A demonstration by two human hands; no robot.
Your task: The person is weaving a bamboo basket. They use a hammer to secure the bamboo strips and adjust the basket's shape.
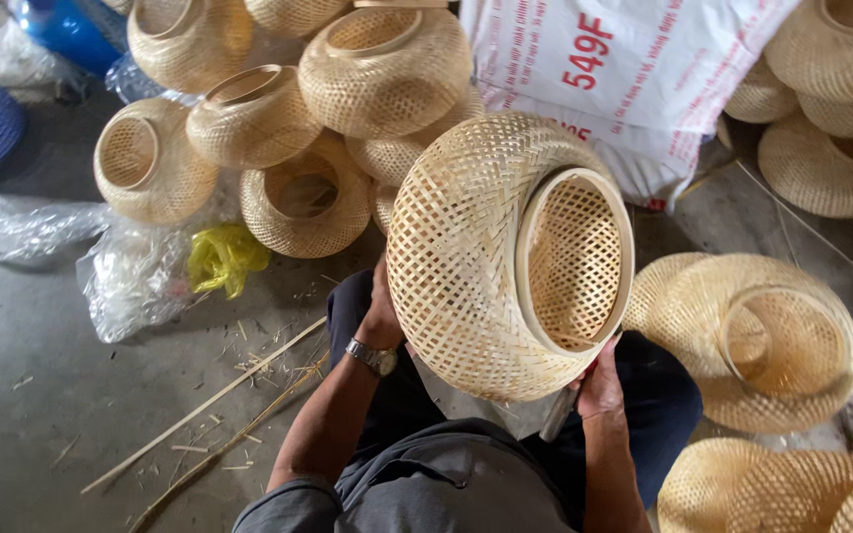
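The person is sitting over a grey concrete floor [41, 395], holding a round, pale woven bamboo basket shade [476, 266] up above the lap, its ringed opening tilting toward the right. The left hand [382, 314], wearing a metal wristwatch [374, 357], is pressing against the shade's left side with fingers hidden behind the weave. The right hand [599, 385] is supporting the shade's lower edge while closing around a slim grey tool handle [557, 415]. Thin bamboo strips [199, 410] are lying on the floor just left of the knees. To the right, a similar woven shade [752, 341] is resting on its side, with others below it. Farther off, crumpled clear plastic [130, 281] and a yellow plastic bag [224, 259] are lying beside a heap of woven shades [278, 128], and a white printed sack [644, 69] is leaning behind them.
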